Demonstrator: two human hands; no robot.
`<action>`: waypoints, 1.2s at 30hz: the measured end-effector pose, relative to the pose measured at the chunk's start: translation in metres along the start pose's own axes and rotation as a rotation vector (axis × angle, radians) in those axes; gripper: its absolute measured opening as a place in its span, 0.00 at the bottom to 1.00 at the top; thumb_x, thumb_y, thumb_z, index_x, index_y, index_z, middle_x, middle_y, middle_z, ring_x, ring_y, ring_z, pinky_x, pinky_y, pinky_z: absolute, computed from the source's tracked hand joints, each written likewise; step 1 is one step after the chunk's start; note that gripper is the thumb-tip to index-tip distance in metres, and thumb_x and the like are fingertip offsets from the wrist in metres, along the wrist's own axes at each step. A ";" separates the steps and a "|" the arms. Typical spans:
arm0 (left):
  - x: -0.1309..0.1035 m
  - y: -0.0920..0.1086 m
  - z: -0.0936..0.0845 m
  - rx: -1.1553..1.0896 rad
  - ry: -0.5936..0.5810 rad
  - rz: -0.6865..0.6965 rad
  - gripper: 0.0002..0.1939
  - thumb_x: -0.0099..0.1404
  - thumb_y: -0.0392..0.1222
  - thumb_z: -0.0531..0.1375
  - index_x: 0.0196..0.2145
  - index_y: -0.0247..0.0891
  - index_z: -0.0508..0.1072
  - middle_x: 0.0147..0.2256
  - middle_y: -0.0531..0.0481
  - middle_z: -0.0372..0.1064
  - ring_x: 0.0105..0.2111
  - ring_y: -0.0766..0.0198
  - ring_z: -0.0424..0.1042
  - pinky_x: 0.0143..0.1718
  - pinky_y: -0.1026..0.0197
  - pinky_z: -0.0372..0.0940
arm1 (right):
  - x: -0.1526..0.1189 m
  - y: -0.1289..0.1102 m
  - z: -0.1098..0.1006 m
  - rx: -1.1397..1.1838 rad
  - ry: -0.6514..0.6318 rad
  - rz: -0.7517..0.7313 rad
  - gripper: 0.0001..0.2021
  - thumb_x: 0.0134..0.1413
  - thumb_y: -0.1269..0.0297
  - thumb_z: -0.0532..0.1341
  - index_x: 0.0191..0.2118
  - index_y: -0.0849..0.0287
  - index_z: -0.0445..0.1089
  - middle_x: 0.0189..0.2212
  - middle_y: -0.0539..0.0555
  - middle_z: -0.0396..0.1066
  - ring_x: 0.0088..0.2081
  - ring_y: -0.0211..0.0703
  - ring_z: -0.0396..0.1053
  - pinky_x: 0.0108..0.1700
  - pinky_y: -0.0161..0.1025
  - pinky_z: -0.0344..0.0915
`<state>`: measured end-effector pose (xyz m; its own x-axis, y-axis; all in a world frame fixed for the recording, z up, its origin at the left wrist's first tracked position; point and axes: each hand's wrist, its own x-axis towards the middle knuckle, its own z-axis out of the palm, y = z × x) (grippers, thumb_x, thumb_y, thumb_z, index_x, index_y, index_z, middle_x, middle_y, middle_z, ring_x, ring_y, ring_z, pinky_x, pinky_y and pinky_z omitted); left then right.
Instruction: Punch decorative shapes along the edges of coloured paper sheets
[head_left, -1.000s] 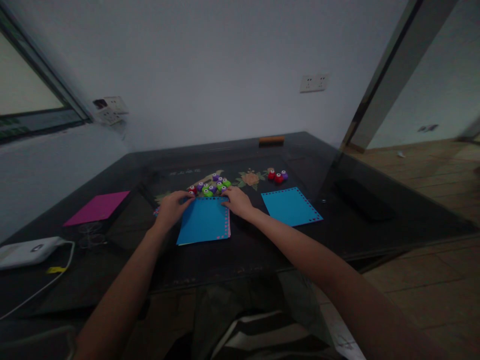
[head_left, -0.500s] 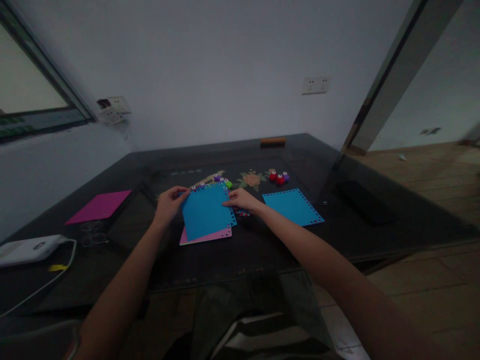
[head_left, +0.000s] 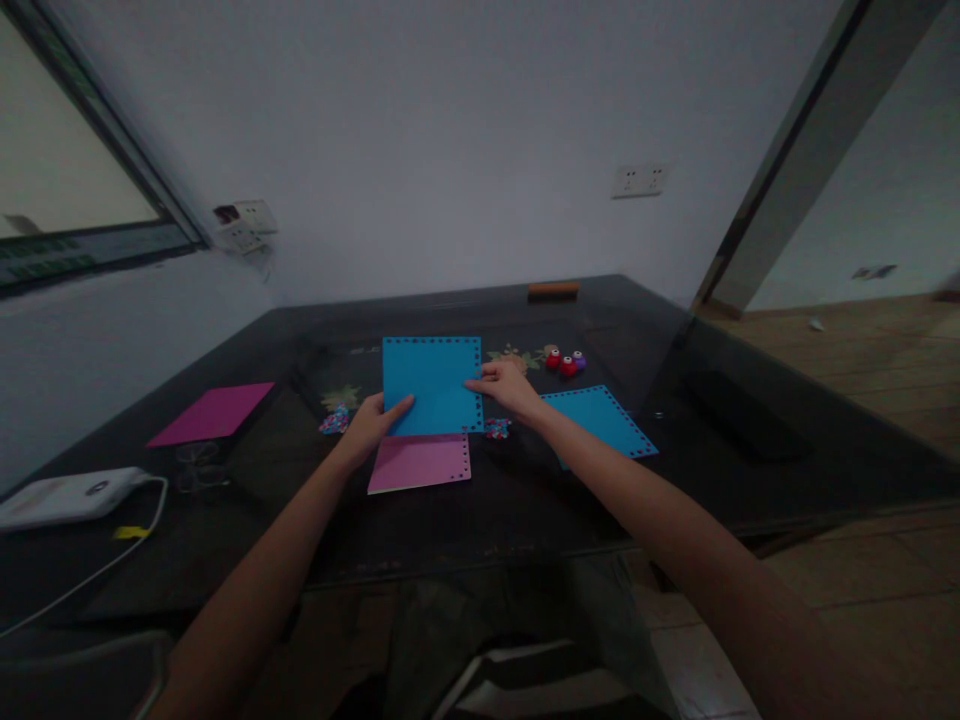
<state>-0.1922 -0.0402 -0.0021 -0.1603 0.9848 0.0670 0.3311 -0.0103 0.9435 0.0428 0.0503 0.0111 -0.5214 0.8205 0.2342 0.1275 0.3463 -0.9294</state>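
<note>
A blue sheet (head_left: 433,385) with small holes along its top and right edges is held up between my hands. My left hand (head_left: 373,425) pinches its lower left corner, thumb on the front. My right hand (head_left: 504,388) grips its right edge. Below and partly behind it, a pink sheet (head_left: 420,465) with holes lies on the table. Small red-and-blue pieces form one pile (head_left: 335,421) left of my left hand and another pile (head_left: 497,429) under my right hand. A second blue sheet (head_left: 600,420) lies to the right, partly covered by my right forearm.
Red and purple balls with eyes (head_left: 567,364) sit beyond the second blue sheet. A magenta sheet (head_left: 212,413), clear rings (head_left: 199,465) and a white device (head_left: 71,498) with a cable lie at left. A dark flat object (head_left: 742,412) is at right, a brown bar (head_left: 553,290) at the back.
The held blue sheet has been raised and squared up, uncovering more of the pink sheet. My left hand has moved from its upper left corner to the lower left; the view has shifted slightly.
</note>
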 end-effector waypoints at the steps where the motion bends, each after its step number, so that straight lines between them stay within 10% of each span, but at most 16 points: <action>1: -0.001 0.001 0.003 -0.005 -0.026 0.002 0.26 0.53 0.59 0.61 0.40 0.34 0.72 0.37 0.41 0.75 0.33 0.53 0.74 0.35 0.52 0.70 | -0.002 -0.001 -0.004 0.002 0.015 -0.003 0.15 0.46 0.59 0.64 0.20 0.60 0.59 0.16 0.43 0.53 0.21 0.32 0.52 0.24 0.33 0.48; 18: 0.010 0.052 0.091 0.017 -0.095 0.133 0.21 0.59 0.58 0.55 0.35 0.35 0.71 0.30 0.44 0.75 0.25 0.59 0.72 0.28 0.56 0.70 | -0.059 0.003 -0.070 0.227 0.044 0.128 0.11 0.46 0.60 0.67 0.34 0.62 0.72 0.33 0.56 0.74 0.32 0.41 0.69 0.36 0.40 0.67; 36: -0.003 0.041 0.089 -0.018 -0.169 0.100 0.20 0.59 0.58 0.57 0.30 0.36 0.68 0.24 0.49 0.71 0.20 0.62 0.70 0.22 0.59 0.68 | -0.061 0.013 -0.071 0.111 -0.121 0.159 0.12 0.40 0.59 0.68 0.26 0.62 0.68 0.23 0.50 0.68 0.23 0.34 0.62 0.27 0.34 0.59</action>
<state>-0.0955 -0.0278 0.0071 0.0310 0.9938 0.1067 0.3210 -0.1110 0.9406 0.1364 0.0369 0.0046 -0.6001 0.7982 0.0526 0.1260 0.1592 -0.9792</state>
